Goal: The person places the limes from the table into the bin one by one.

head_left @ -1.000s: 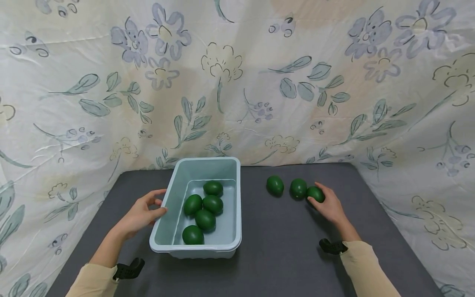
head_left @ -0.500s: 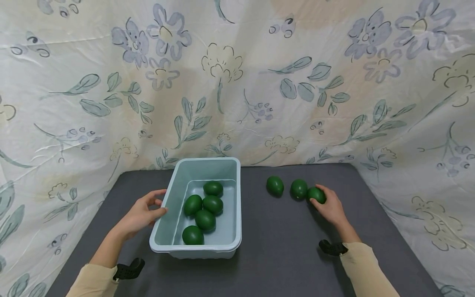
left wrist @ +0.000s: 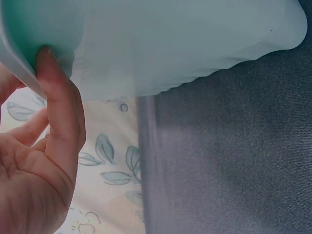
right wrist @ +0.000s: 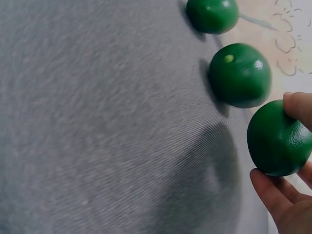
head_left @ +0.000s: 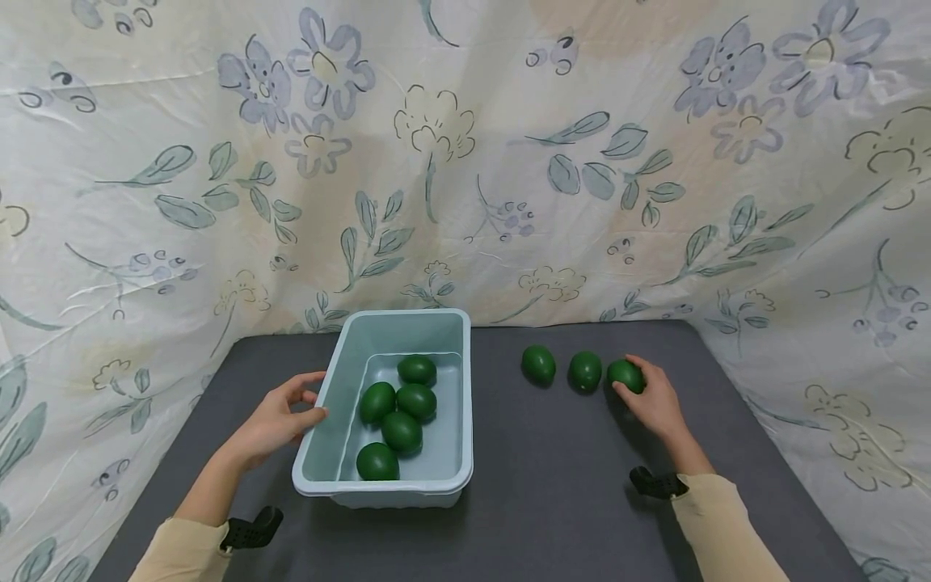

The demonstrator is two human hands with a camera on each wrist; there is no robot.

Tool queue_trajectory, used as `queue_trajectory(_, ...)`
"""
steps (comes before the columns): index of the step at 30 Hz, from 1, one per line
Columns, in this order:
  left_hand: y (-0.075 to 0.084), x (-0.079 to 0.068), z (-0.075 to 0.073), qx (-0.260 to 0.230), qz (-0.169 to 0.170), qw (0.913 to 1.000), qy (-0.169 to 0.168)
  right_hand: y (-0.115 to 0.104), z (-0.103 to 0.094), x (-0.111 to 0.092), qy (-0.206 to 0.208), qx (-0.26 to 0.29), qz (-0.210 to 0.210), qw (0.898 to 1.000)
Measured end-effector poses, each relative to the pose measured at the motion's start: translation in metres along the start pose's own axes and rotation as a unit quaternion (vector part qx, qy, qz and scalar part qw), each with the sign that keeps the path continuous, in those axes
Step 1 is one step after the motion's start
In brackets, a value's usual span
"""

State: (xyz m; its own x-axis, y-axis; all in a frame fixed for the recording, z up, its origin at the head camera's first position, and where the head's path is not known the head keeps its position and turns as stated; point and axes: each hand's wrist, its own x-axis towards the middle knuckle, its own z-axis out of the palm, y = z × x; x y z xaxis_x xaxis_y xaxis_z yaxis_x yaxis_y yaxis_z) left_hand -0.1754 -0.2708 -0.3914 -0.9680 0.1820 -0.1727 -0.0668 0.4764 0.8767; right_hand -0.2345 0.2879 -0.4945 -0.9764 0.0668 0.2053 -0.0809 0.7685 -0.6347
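Observation:
In the head view my left hand (head_left: 280, 416) holds the left rim of a pale blue-green plastic tub (head_left: 310, 453). The left wrist view has a fingertip (left wrist: 46, 56) against the tub's outer wall, below the rim. Several dark green avocados (head_left: 402, 432) lie inside the tub. On the right, my right hand (head_left: 658, 404) pinches another avocado (head_left: 627, 375) between thumb and fingers. The right wrist view puts this avocado (right wrist: 275, 141) apart from its neighbour. To its left, a middle avocado (head_left: 585, 371) and a further avocado (head_left: 538, 364) rest on the cloth.
A dark grey cloth (head_left: 538, 501) covers the table. Behind it and along both sides hangs a pale floral curtain (head_left: 480, 162). Each wrist wears a black strap with a camera mount (head_left: 253, 529). The tub stands left of the table's middle.
My right hand has moved slightly right with its avocado, and a gap has opened between that avocado and the middle one. The left hand and tub look the same.

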Motion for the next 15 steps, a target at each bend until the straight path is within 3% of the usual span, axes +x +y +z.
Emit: queue_trajectory(15,0.000,-0.001,0.000,-0.002,0.003,1.0000,0.000,-0.037,-0.005,0.006,0.005,0.014,-0.041,0.999)
